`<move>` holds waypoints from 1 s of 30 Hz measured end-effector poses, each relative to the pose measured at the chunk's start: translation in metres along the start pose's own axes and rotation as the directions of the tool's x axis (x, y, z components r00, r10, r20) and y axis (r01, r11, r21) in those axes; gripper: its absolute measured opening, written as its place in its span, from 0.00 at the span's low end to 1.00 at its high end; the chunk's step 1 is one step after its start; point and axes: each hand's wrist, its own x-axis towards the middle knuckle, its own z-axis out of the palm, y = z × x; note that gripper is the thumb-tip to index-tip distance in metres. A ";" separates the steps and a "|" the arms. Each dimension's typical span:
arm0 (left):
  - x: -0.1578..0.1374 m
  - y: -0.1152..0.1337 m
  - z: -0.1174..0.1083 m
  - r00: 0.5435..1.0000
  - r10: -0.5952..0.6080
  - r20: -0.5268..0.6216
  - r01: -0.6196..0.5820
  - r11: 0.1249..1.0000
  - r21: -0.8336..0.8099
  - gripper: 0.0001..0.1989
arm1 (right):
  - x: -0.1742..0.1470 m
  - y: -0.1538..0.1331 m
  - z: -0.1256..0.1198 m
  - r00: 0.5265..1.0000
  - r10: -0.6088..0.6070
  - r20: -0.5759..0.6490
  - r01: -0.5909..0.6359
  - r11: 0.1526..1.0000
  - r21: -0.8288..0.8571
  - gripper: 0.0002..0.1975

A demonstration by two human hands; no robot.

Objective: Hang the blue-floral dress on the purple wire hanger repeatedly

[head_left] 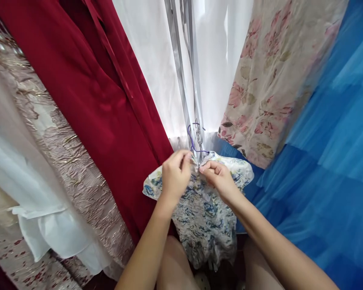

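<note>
A small dress (207, 213), white with a blue and yellow floral print and short sleeves, hangs on a purple hanger (191, 139) in front of me. Both my hands meet at its neckline. My left hand (176, 171) is closed in a pinch there, slightly blurred. Thumb and bent fingers of my right hand (218, 176) grip the neckline fabric just beside it. Whatever small part lies between the fingertips is too small to make out. Above the hands, the hanger's hook rises beside grey metal bars.
A long red garment (109, 108) and a textured pink one (75, 161) hang at left, with a white ruffled garment (45, 229) beyond. Grey metal bars (184, 76) stand before white fabric (151, 52). A floral cloth (269, 92) and a blue tulle garment (323, 185) hang at right.
</note>
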 end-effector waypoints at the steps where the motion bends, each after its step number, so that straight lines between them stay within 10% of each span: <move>1: 0.002 -0.009 -0.006 0.996 -0.053 -0.078 0.051 0.998 -0.029 0.10 | -0.003 0.006 -0.002 1.000 0.008 0.001 -0.008 1.000 -0.019 0.15; 6: -0.007 -0.087 -0.045 0.771 -0.515 -0.375 0.296 0.811 -0.505 0.05 | -0.031 0.035 -0.017 0.990 0.136 0.022 -0.134 0.988 -0.070 0.15; 10: -0.047 -0.139 -0.050 0.531 -0.804 -0.267 0.383 0.509 -0.771 0.07 | -0.047 0.058 -0.023 0.978 0.191 0.080 -0.183 0.978 -0.098 0.15; 17: -0.128 -0.152 -0.003 0.283 -0.959 0.016 0.584 0.159 -0.796 0.10 | -0.072 0.113 -0.051 0.942 0.336 -0.003 -0.326 0.912 -0.251 0.15; 21: -0.152 -0.107 0.026 0.315 -0.901 0.296 0.676 -0.006 -0.737 0.04 | -0.089 0.128 -0.074 0.941 0.334 -0.056 -0.331 0.875 -0.353 0.18; 24: -0.156 -0.052 0.041 0.481 -0.732 0.483 0.727 0.025 -0.686 0.07 | -0.093 0.120 -0.079 0.961 0.268 -0.070 -0.269 0.839 -0.474 0.20; 27: -0.155 0.000 0.048 0.676 -0.363 0.641 0.735 0.400 -0.548 0.12 | -0.091 0.102 -0.075 0.929 0.367 0.055 -0.316 0.861 -0.398 0.26; 30: -0.154 0.034 0.046 0.699 -0.192 0.688 0.575 0.723 -0.382 0.13 | -0.087 0.088 -0.074 0.708 0.663 0.246 -0.641 0.748 -0.173 0.29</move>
